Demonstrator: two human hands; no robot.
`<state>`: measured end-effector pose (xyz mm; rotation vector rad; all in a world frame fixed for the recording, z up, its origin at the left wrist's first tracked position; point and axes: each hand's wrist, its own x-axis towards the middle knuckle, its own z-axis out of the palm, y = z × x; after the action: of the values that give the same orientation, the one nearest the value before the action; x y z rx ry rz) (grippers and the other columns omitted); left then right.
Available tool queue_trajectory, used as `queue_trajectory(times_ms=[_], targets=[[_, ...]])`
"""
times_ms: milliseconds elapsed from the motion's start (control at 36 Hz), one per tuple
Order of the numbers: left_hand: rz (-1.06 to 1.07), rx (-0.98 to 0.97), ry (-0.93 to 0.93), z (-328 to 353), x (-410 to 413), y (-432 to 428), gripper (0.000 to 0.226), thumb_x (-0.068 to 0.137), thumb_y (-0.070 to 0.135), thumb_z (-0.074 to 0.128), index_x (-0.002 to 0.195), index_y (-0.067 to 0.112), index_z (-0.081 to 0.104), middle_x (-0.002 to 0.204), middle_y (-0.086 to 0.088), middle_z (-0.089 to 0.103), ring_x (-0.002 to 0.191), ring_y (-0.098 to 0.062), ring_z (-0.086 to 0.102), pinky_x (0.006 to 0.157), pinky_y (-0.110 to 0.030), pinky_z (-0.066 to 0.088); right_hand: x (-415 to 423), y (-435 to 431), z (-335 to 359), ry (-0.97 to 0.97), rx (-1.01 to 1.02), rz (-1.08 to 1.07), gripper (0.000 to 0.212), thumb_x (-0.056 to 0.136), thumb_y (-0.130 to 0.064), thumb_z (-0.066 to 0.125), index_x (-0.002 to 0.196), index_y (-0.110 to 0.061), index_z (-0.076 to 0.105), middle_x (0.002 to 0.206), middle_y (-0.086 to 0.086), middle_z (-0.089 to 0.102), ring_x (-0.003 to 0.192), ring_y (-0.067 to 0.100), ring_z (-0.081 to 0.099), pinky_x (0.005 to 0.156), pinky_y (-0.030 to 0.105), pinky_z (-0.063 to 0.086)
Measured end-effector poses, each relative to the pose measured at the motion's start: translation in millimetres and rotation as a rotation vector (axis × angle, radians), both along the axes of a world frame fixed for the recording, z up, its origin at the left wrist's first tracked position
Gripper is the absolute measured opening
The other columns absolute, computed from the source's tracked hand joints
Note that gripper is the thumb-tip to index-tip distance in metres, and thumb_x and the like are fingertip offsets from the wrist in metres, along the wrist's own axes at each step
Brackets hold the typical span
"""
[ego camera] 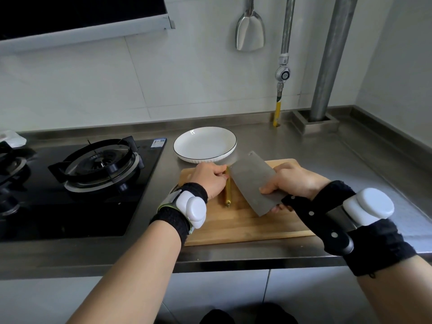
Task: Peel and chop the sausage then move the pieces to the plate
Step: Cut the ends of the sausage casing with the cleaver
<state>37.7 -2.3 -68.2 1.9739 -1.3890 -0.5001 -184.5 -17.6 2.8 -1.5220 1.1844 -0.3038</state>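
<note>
Your left hand (209,181) is pinching the sausage (227,190) down on the cutting board (245,223), while your right hand (292,183) is gripping the cleaver (252,181) just beside it; the plate (205,144) is sitting behind on the desk (350,160).

The sausage (227,191) shows only in part — its far end disappears behind the cleaver (254,181), and the left hand (210,180) covers one side. The right hand (294,183) hides its fingertips behind that blade. Left of the cleaver, the stove (70,183) runs off the frame edge; its blue label (159,143) — too small to read.
</note>
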Motion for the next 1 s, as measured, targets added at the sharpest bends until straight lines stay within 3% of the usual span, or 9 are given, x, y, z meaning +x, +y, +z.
queue_trajectory(times_ms=[250, 333, 389, 417, 500, 556, 750, 861, 1000], targets=[[-0.02, 0.003, -0.012, -1.6, 1.7, -0.7, 0.042, 0.08, 0.034, 0.055, 0.12, 0.032, 0.068, 0.106, 0.012, 0.066, 0.107, -0.022, 0.061, 0.1, -0.038, 0.047, 4.1, -5.8, -2.1, 0.047, -0.081, -0.022, 0.026, 0.072, -0.007, 0.074, 0.093, 0.003, 0.064, 0.081, 0.034, 0.071, 0.065, 0.038, 0.065, 0.044, 0.027, 0.044], [-0.024, 0.007, -0.012, 1.3, 1.6, -0.6, 0.038, 0.084, 0.03, 0.058, 0.121, 0.03, 0.068, 0.104, 0.011, 0.066, 0.105, -0.021, 0.061, 0.099, -0.037, 0.047, 9.8, -6.8, 2.3, 0.095, -0.133, 0.014, 0.026, 0.063, -0.016, 0.077, 0.082, -0.003, 0.066, 0.081, 0.023, 0.075, 0.073, 0.04, 0.07, 0.059, 0.038, 0.05], [-0.024, 0.012, -0.012, 2.7, 0.3, 1.3, 0.037, 0.085, 0.029, 0.059, 0.122, 0.03, 0.067, 0.104, 0.011, 0.065, 0.106, -0.021, 0.061, 0.1, -0.037, 0.047, 12.1, -4.7, 5.5, 0.124, -0.175, 0.052, 0.017, 0.07, -0.016, 0.077, 0.076, -0.008, 0.063, 0.089, 0.016, 0.073, 0.07, 0.028, 0.066, 0.074, 0.044, 0.053], [-0.021, 0.013, -0.005, 2.5, 0.0, 1.2, 0.038, 0.084, 0.029, 0.059, 0.122, 0.03, 0.067, 0.105, 0.011, 0.066, 0.107, -0.021, 0.06, 0.1, -0.037, 0.047, 12.6, -5.2, 4.9, 0.132, -0.179, 0.055, 0.015, 0.071, -0.015, 0.076, 0.076, -0.008, 0.063, 0.088, 0.016, 0.072, 0.067, 0.026, 0.064, 0.073, 0.044, 0.053], [-0.018, 0.014, 0.006, 5.3, -3.2, 2.9, 0.043, 0.081, 0.033, 0.058, 0.123, 0.031, 0.066, 0.11, 0.013, 0.066, 0.109, -0.02, 0.06, 0.102, -0.037, 0.046, 7.5, -4.1, 3.8, 0.128, -0.126, 0.018, 0.017, 0.072, -0.012, 0.072, 0.084, -0.001, 0.067, 0.071, 0.022, 0.073, 0.055, 0.03, 0.062, 0.051, 0.032, 0.047], [-0.017, 0.016, 0.008, 6.9, -4.5, 4.0, 0.04, 0.084, 0.029, 0.059, 0.123, 0.029, 0.066, 0.115, 0.011, 0.066, 0.111, -0.019, 0.059, 0.103, -0.036, 0.045, 5.2, -3.0, 3.7, 0.109, -0.107, 0.018, 0.019, 0.075, -0.008, 0.069, 0.091, 0.001, 0.066, 0.071, 0.025, 0.073, 0.057, 0.032, 0.063, 0.046, 0.029, 0.045], [-0.014, 0.007, 0.025, 6.0, -4.7, 3.7, 0.054, 0.069, 0.041, 0.052, 0.12, 0.03, 0.068, 0.111, 0.012, 0.067, 0.111, -0.02, 0.06, 0.103, -0.038, 0.045, 1.0, -1.8, 11.5, 0.106, -0.078, 0.079, 0.022, 0.082, -0.008, 0.064, 0.101, 0.002, 0.064, 0.075, 0.027, 0.073, 0.059, 0.03, 0.061, 0.043, 0.026, 0.043], [-0.044, -0.031, -0.017, 5.9, -4.4, 4.0, 0.032, 0.086, 0.028, 0.06, 0.116, 0.028, 0.071, 0.105, 0.007, 0.066, 0.109, -0.022, 0.059, 0.102, -0.038, 0.045, 4.3, -1.2, 18.6, 0.138, -0.056, 0.114, 0.013, 0.088, -0.007, 0.06, 0.092, 0.005, 0.064, 0.059, 0.022, 0.067, 0.036, 0.019, 0.051, 0.037, 0.02, 0.039], [-0.057, -0.023, -0.046, 5.3, -2.5, 3.0, 0.03, 0.089, 0.027, 0.059, 0.116, 0.032, 0.071, 0.09, 0.014, 0.06, 0.105, -0.022, 0.059, 0.098, -0.036, 0.046, 14.4, -3.9, 17.7, 0.126, -0.059, 0.093, 0.012, 0.087, -0.005, 0.06, 0.089, 0.007, 0.062, 0.059, 0.022, 0.067, 0.037, 0.021, 0.052, 0.038, 0.023, 0.04]])
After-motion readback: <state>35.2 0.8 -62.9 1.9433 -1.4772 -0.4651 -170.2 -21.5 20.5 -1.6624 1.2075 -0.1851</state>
